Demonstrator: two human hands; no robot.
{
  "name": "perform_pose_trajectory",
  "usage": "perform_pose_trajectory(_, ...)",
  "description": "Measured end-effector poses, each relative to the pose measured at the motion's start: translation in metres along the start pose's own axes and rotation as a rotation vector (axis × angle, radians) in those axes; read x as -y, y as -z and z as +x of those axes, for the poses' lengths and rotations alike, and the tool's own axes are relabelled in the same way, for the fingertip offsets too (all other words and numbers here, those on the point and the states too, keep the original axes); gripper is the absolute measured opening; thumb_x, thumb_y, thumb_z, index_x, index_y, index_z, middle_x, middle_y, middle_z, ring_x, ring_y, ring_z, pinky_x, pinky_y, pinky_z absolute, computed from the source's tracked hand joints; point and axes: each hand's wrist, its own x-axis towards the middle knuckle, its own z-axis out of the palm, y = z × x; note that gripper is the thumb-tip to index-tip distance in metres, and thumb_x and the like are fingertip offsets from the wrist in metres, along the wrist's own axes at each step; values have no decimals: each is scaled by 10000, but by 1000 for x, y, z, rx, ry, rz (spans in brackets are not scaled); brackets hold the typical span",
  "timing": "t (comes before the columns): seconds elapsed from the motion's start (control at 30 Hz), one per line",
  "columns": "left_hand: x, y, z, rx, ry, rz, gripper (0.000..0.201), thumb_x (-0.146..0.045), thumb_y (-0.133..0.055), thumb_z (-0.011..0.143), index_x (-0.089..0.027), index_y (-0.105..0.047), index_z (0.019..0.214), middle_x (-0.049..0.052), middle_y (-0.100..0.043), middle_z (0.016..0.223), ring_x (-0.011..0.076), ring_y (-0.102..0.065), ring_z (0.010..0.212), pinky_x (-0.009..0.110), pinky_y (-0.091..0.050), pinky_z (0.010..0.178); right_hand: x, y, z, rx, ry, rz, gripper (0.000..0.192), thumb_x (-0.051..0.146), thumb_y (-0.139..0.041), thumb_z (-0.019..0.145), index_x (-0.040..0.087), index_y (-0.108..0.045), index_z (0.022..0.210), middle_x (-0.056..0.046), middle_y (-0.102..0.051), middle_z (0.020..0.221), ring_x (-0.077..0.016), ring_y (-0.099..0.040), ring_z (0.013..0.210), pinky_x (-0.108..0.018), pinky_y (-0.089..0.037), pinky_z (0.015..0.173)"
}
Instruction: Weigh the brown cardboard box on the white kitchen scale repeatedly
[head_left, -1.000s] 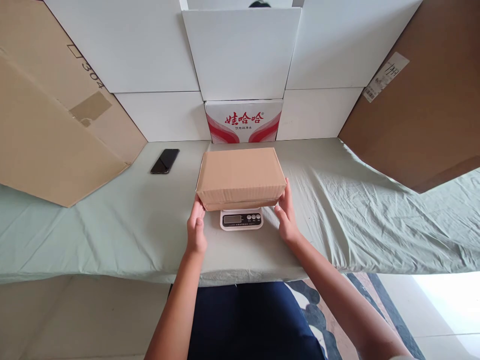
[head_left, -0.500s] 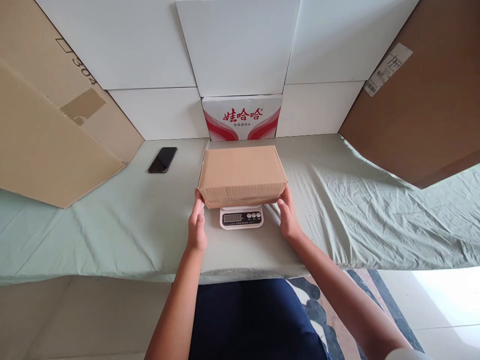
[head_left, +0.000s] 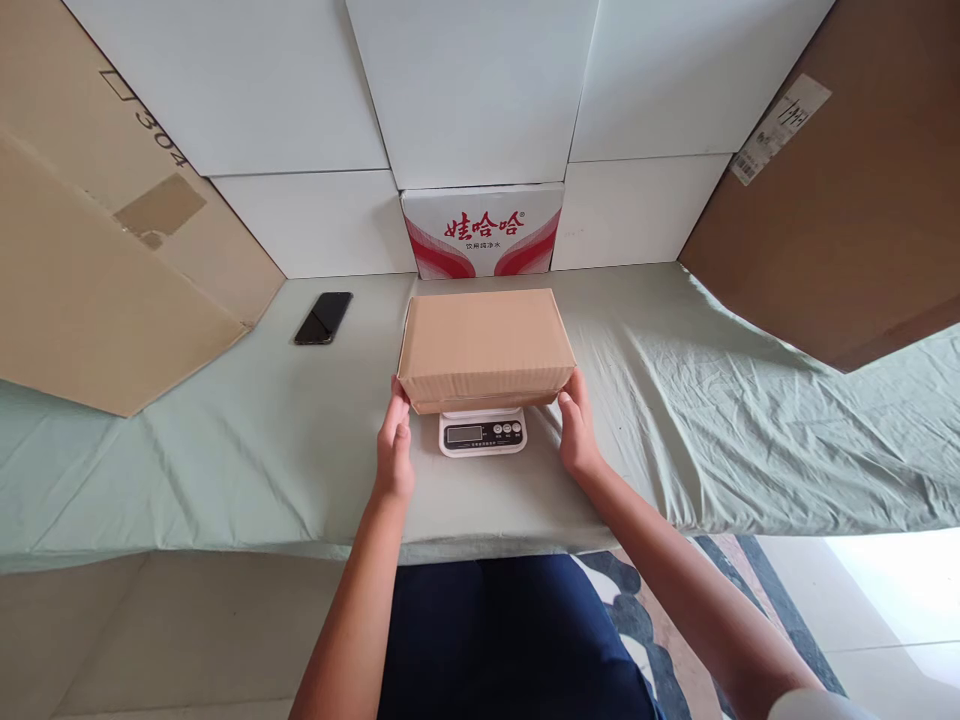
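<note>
- The cardboard box is plain brown, rectangular, closed and matte, with faint ridges along its near side.
- It sits on a small white scale with a grey display, between both hands.
- The left hand is half open, fingertips touching the box's lower left corner.
- The right hand is likewise half open, touching the right corner.
- Wrinkled pale-green cloth covers the counter.
</note>
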Motion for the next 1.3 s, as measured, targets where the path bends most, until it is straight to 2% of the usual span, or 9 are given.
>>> perform_pose_trajectory(0.3,-1,0,1,7,5,-3,833,-750,-496,942,-284,-422,1627,102,-373,1735,330,-276,1637,484,-226,1349,0,-1,0,-19,-1,3,498,635,-494,980,366,-565,1394,-40,-541,1577,-361,-413,1552,-657,-316,1305)
perform_pose_trajectory(0.57,-2,-1,0,3,11,4,847,-761,-495,936,-278,-422,1627,109,-391,1726,329,-285,1635,483,-223,1348,-1,-1,1,-22,9,0,545,610,-470,1000,358,-507,1481,-60,-520,1601,-338,-440,1530,-620,-375,1284)
perform_pose_trajectory(0.9,-1,-1,0,9,-2,-3,822,-732,-497,951,-279,-412,1632,105,-402,1720,318,-289,1635,479,-219,1349,-1,-1,1,-22,-13,21,520,616,-491,984,362,-541,1435,-46,-525,1602,-336,-442,1534,-633,-378,1284)
perform_pose_trajectory(1.1,-5,-3,2,-54,-37,-55,797,-731,-508,945,-312,-435,1618,81,-346,1749,327,-285,1635,475,-276,1335,-7,3,0,-59,-6,19,556,618,-502,986,442,-456,1511,6,-444,1681,-323,-364,1601,-638,-272,1340)
perform_pose_trajectory(1.3,-4,-3,1,-58,6,-55,860,-764,-524,915,-282,-432,1621,119,-362,1736,339,-316,1621,497,-278,1331,-10,3,2,-50,34,41,575,663,-495,978,463,-452,1516,20,-434,1697,-322,-365,1606,-630,-278,1341)
